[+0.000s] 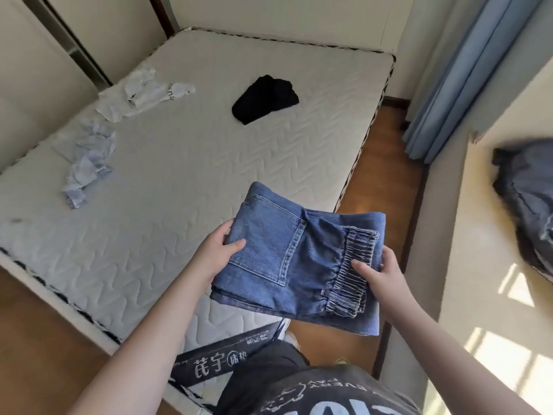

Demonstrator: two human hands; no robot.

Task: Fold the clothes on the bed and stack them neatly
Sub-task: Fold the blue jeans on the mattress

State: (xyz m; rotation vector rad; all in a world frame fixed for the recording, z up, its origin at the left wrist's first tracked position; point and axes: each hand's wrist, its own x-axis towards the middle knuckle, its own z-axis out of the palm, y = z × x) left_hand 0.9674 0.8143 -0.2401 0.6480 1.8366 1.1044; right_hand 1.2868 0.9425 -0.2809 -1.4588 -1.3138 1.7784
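I'm gripping the folded jeans (294, 259) from both ends, left hand (220, 250) pinching the pocket side, right hand (378, 274) clamping the elastic waistband, probably so the layers aren't sliding apart while I'm carrying them off the near right corner of the bed (185, 163). Still waiting on that bed: a black garment (264, 98) toward its far side, a white shirt (140, 94) at its far left edge, a pale blue shirt (86, 166) nearer on the left. A dark bundle (526, 202) is sitting on the ledge (478, 250) right of the bed, maybe the stack.

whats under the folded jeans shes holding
Under the folded jeans, held by left hand and right hand, show mattress corner and wood floor; the rest is covered.
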